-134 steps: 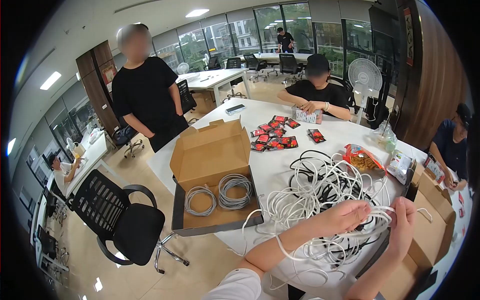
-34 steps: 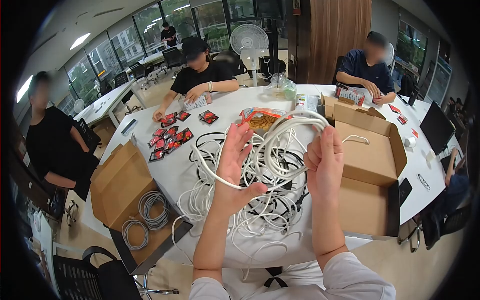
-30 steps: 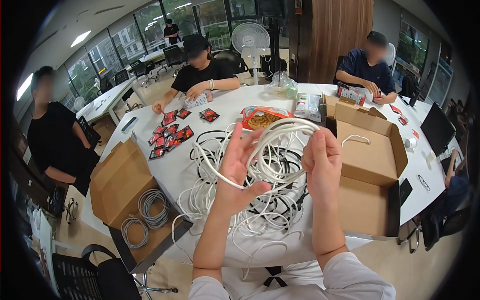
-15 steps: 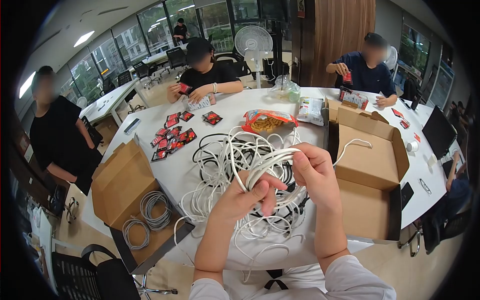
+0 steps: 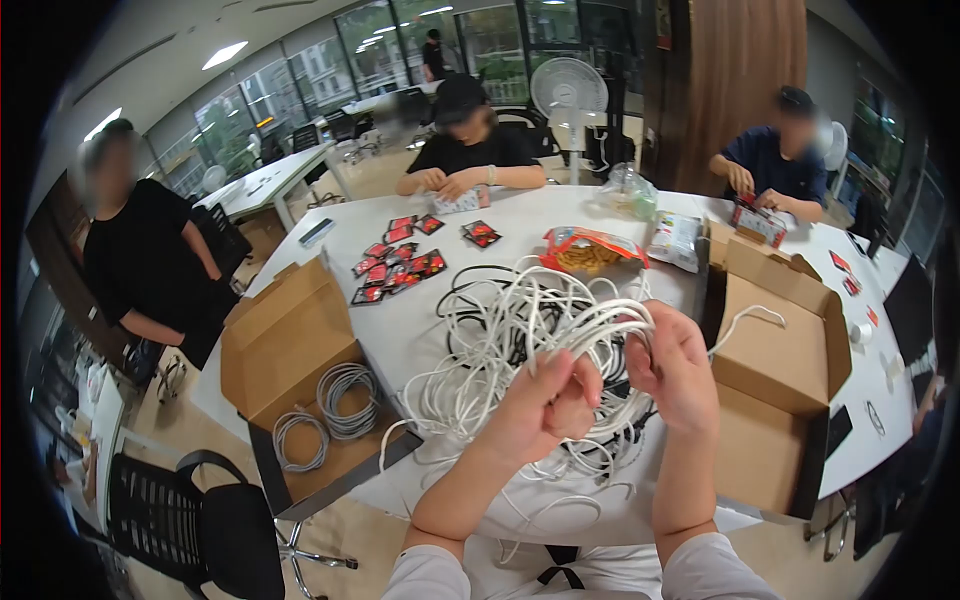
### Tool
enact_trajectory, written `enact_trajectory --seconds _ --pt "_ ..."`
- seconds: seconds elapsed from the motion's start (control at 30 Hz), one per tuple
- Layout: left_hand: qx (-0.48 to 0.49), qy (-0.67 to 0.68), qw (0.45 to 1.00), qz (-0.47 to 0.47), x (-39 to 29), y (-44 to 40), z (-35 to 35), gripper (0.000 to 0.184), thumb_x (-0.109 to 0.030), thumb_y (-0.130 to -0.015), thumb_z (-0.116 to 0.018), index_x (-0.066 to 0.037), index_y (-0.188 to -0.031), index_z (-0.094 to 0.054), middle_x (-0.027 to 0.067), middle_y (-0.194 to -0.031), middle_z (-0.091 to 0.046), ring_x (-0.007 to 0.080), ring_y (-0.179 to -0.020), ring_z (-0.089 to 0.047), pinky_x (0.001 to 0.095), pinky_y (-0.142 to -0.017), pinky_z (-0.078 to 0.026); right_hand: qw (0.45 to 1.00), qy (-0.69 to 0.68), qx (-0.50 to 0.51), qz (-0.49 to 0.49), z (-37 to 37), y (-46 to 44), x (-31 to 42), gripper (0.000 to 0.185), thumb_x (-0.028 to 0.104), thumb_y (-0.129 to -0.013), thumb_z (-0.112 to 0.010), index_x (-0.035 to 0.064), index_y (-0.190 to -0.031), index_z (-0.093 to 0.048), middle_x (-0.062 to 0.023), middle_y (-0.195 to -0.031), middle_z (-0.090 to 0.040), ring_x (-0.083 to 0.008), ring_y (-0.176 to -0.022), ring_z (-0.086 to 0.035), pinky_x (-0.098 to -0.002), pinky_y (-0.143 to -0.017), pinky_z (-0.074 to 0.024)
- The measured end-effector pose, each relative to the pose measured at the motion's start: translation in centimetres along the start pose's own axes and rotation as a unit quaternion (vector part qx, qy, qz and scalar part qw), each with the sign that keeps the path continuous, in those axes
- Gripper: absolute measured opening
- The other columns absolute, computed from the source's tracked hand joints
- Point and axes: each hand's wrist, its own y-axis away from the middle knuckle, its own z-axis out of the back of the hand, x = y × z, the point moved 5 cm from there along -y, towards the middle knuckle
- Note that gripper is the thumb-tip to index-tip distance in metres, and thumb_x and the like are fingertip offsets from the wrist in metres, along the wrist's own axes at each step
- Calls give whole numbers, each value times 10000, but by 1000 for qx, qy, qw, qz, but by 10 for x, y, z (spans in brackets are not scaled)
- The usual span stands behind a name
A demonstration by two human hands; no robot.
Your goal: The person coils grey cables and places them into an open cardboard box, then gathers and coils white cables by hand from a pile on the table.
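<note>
My right hand (image 5: pixel 677 368) is closed around several loops of white cable (image 5: pixel 612 325), gathered into a loose coil. Just left of it, my left hand (image 5: pixel 553 402) has its fingers curled in, with the coil running against its thumb. Under both hands a large tangle of white cable (image 5: pixel 480 385) with some black cable (image 5: pixel 462 300) mixed in spreads over the white table (image 5: pixel 400 345). One white end trails down near the table's front edge.
An open cardboard box (image 5: pixel 290 330) with coiled grey cables (image 5: pixel 347 402) stands left; another open box (image 5: pixel 775 390) stands right. Beyond the tangle lie red packets (image 5: pixel 400 265), an orange snack bag (image 5: pixel 592 250) and a silver bag (image 5: pixel 676 242). Two seated people handle small boxes; another person stands left.
The view has swung left, so everything sits further right. My left fingers have curled in more. Both seated people across the table have brought their hands down to their small boxes.
</note>
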Motion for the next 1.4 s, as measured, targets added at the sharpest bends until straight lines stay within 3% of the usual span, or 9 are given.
enact_trajectory --seconds 0.07,0.17,0.23,0.5,0.77,0.8,0.9,1.07,1.4 --pt "-63 -36 997 4 -2 5 1 278 -288 -964 -500 -53 -820 -527 -80 -463 -248 33 -368 -207 244 -384 -156 1000 0 23 6 -5 -1 7 655 527 -972 -286 -58 -1095 -551 -21 -688 -533 -70 -535 -485 -193 -422 -355" --pt "-74 -9 996 55 5 10 -7 268 -292 -981 -452 -58 -856 -487 -71 -466 -213 47 -364 -174 255 -392 -170 999 8 21 26 -8 -1 10 756 574 -957 -210 -75 -1148 -549 -107 -931 -611 -158 -836 -596 -268 -726 -488" --pt "-59 -12 996 61 8 12 -15 242 -259 -979 -457 -48 -862 -483 -70 -467 -220 46 -358 -171 252 -381 -160 997 37 47 52 -6 -3 11 793 605 -944 -195 -65 -1191 -540 -136 -1217 -503 -204 -1105 -516 -307 -909 -423" --pt "-19 55 992 110 6 15 -27 222 -236 -969 -470 -40 -865 -471 -74 -450 -215 43 -334 -169 253 -353 -138 988 131 2 77 -16 -5 18 946 747 -843 -237 -23 -1383 -343 -164 -1462 -313 -259 -1404 -174 -437 -1118 -121" --pt "1 95 987 133 5 16 -29 228 -254 -972 -463 -46 -881 -457 -75 -445 -214 47 -326 -162 250 -345 -132 997 39 70 10 -15 -3 5 813 613 -918 -323 -79 -1342 -361 -220 -1336 -448 -305 -1281 -385 -403 -1071 -271" --pt "4 98 986 133 4 17 -29 226 -253 -970 -468 -45 -882 -460 -75 -446 -218 47 -327 -163 250 -346 -135 999 26 25 20 -19 -1 8 672 497 -949 -399 -75 -1301 -419 -181 -1210 -546 -237 -1127 -522 -346 -972 -390" --pt "-22 50 992 116 3 15 -26 216 -247 -955 -502 -42 -892 -482 -73 -452 -238 43 -336 -182 249 -352 -145 999 32 19 -3 -9 -4 8 499 351 -961 -470 -62 -1240 -493 -121 -1067 -607 -144 -934 -592 -261 -831 -461" --pt "-84 -68 992 67 9 7 -10 195 -221 -915 -579 -35 -925 -520 -75 -479 -282 32 -361 -216 245 -366 -156 989 85 -96 73 1 -5 13 211 161 -930 -555 -34 -955 -629 -8 -806 -532 -63 -706 -508 -189 -631 -388" --pt "-106 -159 980 58 -26 9 -9 268 -169 -892 -608 -28 -1107 -533 -67 -649 -425 9 -418 -249 216 -384 -164 917 323 -110 207 -3 7 27 206 163 -907 -591 -34 -871 -639 -14 -703 -476 -77 -607 -398 -222 -539 -295"
